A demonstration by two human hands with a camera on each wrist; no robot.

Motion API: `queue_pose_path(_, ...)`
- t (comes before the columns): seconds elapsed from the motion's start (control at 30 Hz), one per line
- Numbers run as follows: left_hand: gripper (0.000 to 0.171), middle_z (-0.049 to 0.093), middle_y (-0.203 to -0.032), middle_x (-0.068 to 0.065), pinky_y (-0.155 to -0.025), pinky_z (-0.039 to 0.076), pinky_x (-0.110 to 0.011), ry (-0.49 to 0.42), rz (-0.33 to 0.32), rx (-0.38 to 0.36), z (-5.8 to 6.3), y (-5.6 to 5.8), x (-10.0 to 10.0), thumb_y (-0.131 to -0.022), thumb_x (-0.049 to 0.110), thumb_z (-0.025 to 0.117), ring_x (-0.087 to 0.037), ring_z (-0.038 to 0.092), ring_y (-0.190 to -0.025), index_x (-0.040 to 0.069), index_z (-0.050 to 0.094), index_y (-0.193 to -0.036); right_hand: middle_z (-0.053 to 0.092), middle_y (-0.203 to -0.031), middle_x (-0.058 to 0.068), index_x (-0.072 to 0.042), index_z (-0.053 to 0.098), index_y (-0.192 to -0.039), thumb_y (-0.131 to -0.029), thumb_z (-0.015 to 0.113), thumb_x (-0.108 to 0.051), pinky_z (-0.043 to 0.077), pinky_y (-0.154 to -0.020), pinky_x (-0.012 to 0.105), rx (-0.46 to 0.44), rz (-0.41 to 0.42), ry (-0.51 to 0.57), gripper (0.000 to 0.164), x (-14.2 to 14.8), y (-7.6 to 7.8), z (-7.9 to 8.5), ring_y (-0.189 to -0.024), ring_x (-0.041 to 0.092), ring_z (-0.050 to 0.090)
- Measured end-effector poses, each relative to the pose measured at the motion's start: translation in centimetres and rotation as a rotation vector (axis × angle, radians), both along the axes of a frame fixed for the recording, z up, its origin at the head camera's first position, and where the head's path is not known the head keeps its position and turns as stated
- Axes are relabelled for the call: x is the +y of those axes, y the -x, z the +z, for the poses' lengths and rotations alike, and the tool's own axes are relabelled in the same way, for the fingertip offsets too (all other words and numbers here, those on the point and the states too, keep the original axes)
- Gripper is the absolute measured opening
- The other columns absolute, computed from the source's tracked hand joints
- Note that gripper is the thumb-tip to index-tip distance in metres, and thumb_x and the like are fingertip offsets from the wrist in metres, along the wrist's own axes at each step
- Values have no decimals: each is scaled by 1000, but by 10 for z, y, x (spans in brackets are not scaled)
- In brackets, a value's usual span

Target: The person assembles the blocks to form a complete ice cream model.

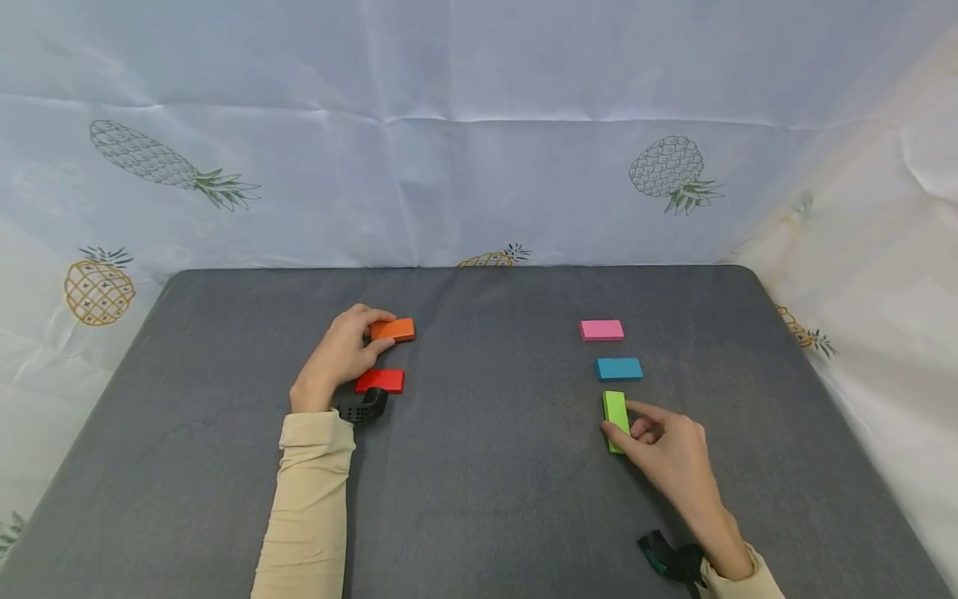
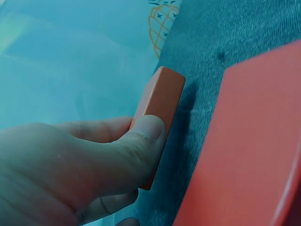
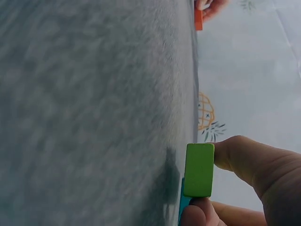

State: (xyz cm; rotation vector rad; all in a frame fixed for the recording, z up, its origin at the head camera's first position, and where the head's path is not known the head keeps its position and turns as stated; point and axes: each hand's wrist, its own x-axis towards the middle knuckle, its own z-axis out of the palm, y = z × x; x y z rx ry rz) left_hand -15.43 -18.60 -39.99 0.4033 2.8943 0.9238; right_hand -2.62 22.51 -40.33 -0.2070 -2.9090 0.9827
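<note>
My left hand [image 1: 342, 351] pinches an orange block [image 1: 397, 329] between thumb and fingers at the far left of the table. The left wrist view shows the thumb on the near face of that orange block [image 2: 165, 96]. Just below it, partly under the wrist in the head view, lies a red block [image 1: 382, 381]. At the right, my right hand [image 1: 677, 453] holds a lime green block [image 1: 615, 408] by its long sides, its length pointing away from me. A blue block [image 1: 619, 369] lies just beyond the green one, and a pink block [image 1: 601, 330] farther back.
A dark grey cloth-covered table [image 1: 479, 499] spans the view. White fabric [image 1: 449, 183] with printed pineapples hangs behind it and at the sides. Black straps sit on both wrists, the left strap [image 1: 364, 406] close to the red block.
</note>
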Motion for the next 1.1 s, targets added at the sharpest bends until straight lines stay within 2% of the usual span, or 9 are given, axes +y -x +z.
queue_pose_path(0.33, 38, 63, -126, -22, -84, 46, -43, 10, -8, -11, 4, 0, 14, -98, 13, 69, -31, 54, -96, 1, 65, -133, 62, -65, 1, -2, 77, -114, -81, 87, -20, 41, -49, 21, 36, 45, 45, 39, -20, 8, 4, -54, 0, 50)
queue_pose_path(0.63, 36, 64, -125, -20, -88, 51, -46, -12, -50, 13, 5, -1, 23, -97, 14, 70, -31, 57, -98, 1, 66, -131, 60, -65, 0, -2, 77, -113, -80, 88, -20, 41, -51, 19, 51, 113, 92, 39, -42, 14, 7, -55, 1, 50)
queue_pose_path(0.87, 35, 66, -121, -20, -83, 50, -42, -19, -78, 33, 7, -1, 34, -97, 14, 71, -29, 57, -93, 1, 68, -129, 60, -65, 0, -3, 78, -113, -79, 89, -18, 41, -51, 19, 45, 134, 119, 39, -56, 17, 9, -55, 2, 51)
queue_pose_path(1.1, 35, 67, -121, -19, -86, 52, -44, -20, -136, 66, 9, -2, 47, -95, 13, 73, -29, 60, -96, 1, 68, -128, 58, -65, 1, -3, 78, -112, -79, 89, -15, 40, -51, 19, 20, 146, 157, 37, -68, 19, 9, -57, 4, 51)
